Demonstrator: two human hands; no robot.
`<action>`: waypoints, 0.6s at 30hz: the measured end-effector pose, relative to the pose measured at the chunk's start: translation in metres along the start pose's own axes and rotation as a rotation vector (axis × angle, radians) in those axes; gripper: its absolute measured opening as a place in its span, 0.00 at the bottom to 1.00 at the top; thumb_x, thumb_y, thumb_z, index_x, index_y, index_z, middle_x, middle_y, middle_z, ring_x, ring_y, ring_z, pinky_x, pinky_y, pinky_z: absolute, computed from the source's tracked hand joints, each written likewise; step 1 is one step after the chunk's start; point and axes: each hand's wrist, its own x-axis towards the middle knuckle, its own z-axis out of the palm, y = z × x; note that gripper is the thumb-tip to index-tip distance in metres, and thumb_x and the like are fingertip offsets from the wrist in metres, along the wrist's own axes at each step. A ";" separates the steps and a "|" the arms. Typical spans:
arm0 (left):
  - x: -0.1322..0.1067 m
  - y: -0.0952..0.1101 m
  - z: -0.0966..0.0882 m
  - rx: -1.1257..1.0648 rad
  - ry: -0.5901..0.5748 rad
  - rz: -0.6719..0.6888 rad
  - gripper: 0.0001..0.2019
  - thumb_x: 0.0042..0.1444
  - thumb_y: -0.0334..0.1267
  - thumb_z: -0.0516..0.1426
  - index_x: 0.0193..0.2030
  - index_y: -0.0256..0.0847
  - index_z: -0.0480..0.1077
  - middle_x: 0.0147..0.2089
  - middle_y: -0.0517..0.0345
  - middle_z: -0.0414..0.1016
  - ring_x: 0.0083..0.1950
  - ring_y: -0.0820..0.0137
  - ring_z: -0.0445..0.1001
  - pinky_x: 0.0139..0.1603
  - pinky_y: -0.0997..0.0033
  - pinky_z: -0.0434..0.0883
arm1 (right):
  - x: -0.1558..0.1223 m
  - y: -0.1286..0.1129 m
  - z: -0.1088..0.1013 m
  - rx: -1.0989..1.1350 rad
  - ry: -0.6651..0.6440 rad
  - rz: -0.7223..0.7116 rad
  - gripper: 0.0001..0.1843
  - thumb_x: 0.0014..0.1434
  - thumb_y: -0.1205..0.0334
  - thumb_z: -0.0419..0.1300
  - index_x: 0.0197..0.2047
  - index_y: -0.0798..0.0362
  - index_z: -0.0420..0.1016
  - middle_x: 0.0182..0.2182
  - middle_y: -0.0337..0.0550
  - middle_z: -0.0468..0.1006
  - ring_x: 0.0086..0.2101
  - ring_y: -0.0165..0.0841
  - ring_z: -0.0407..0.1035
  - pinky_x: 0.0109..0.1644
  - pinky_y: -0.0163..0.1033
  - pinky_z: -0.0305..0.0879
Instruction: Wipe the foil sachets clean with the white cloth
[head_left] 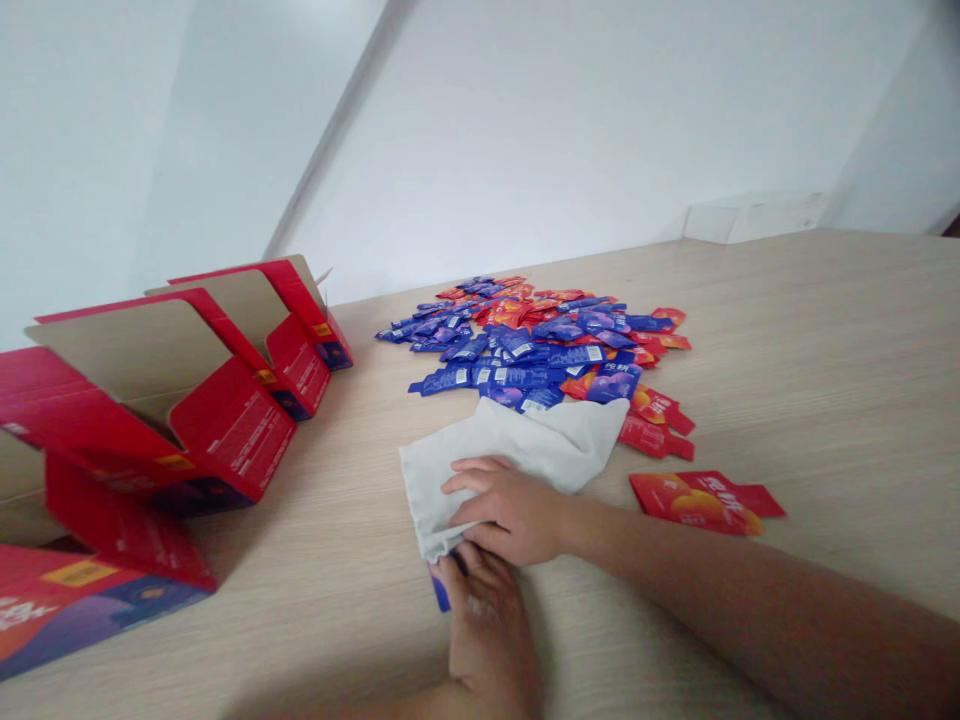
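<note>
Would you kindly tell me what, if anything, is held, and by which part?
The right hand lies on the white cloth, the left hand at its near edge by a blue packet; whether either grips anything cannot be told.

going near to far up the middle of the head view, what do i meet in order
Left hand → right hand → pale cloth → pile of blue and red sachets → white wall.
</note>
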 end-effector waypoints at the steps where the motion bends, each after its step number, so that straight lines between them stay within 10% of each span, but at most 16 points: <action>1: 0.000 -0.002 0.000 0.003 0.016 0.015 0.19 0.53 0.26 0.51 0.50 0.22 0.72 0.49 0.27 0.76 0.51 0.49 0.75 0.60 0.45 0.62 | 0.000 0.000 0.001 -0.007 0.003 0.018 0.14 0.61 0.61 0.54 0.45 0.48 0.79 0.57 0.44 0.69 0.62 0.42 0.52 0.64 0.51 0.48; 10: -0.003 -0.018 -0.001 0.087 0.128 0.130 0.18 0.52 0.27 0.50 0.45 0.26 0.76 0.46 0.29 0.78 0.45 0.52 0.78 0.54 0.50 0.70 | 0.005 -0.001 0.006 -0.082 0.034 0.248 0.15 0.62 0.61 0.52 0.47 0.48 0.78 0.57 0.45 0.69 0.62 0.45 0.52 0.62 0.56 0.49; 18: 0.000 -0.022 -0.005 0.026 0.103 0.153 0.19 0.52 0.24 0.49 0.47 0.25 0.75 0.46 0.29 0.78 0.46 0.52 0.78 0.53 0.52 0.72 | 0.002 -0.002 0.003 -0.017 0.010 0.053 0.14 0.62 0.61 0.53 0.46 0.47 0.79 0.58 0.43 0.68 0.63 0.42 0.52 0.64 0.52 0.49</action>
